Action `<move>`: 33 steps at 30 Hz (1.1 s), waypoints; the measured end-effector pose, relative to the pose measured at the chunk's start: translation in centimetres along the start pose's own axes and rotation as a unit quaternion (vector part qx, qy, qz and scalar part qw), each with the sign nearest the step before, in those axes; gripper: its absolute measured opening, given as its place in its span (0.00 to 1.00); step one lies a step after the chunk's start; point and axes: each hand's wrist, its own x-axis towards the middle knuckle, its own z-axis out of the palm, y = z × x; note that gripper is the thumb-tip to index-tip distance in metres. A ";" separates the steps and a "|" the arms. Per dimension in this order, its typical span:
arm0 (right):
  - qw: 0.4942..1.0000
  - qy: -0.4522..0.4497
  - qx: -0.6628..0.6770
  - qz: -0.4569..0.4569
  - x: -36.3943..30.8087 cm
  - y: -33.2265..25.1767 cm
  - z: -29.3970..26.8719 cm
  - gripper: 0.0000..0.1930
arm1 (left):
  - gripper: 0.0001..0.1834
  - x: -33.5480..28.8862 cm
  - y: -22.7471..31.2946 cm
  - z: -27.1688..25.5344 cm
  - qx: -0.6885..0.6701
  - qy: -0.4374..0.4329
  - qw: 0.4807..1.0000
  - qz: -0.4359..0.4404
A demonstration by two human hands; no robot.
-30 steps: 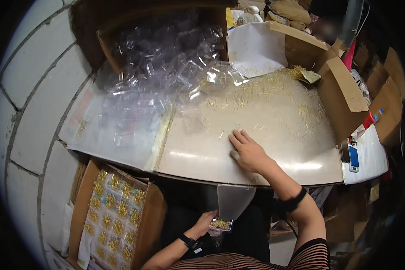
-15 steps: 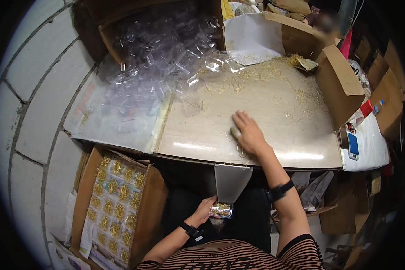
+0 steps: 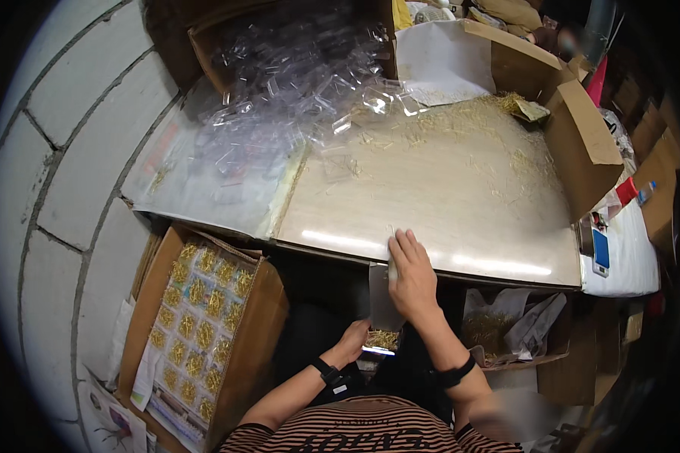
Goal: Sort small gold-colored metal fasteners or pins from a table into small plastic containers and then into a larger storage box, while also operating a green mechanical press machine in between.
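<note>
Below the front edge of the table, my left hand [image 3: 350,344] grips a small clear plastic box [image 3: 383,340] filled with thin gold-coloured metal pieces. The box sits under the lower end of a grey chute [image 3: 384,302] hanging from the table edge. My right hand [image 3: 413,283] lies at that edge over the top of the chute, fingers stretched out and partly covering it. A pale covering shows along its thumb side. More loose gold pieces [image 3: 431,130] are scattered across the far part of the tabletop [image 3: 431,204].
Clear plastic boxes [image 3: 295,98] are heaped at the far left. A carton [image 3: 261,302] beside my left arm holds rows of filled boxes. Cardboard walls [image 3: 582,143] border the table's right, near a small blue-topped scale [image 3: 600,249]. Another carton [image 3: 506,340] stands under the table.
My right hand has come toward me from the tabletop to the chute, and the loose pieces near the edge are gone from the table. My left hand still holds the box under the chute.
</note>
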 end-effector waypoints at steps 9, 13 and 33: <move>0.970 -0.105 0.194 0.101 -10.3 -1.1 -7.0 0.16 | 0.19 0.4 0.6 0.1 -0.010 -0.022 1.000 -0.019; 0.959 -0.121 0.213 0.144 -13.0 0.3 -7.2 0.16 | 0.26 -1.0 1.0 -1.2 0.027 -0.067 0.996 -0.051; 0.982 -0.131 0.113 -0.069 -12.4 -3.0 -5.2 0.27 | 0.19 -6.8 5.3 5.2 0.094 -0.117 0.989 0.015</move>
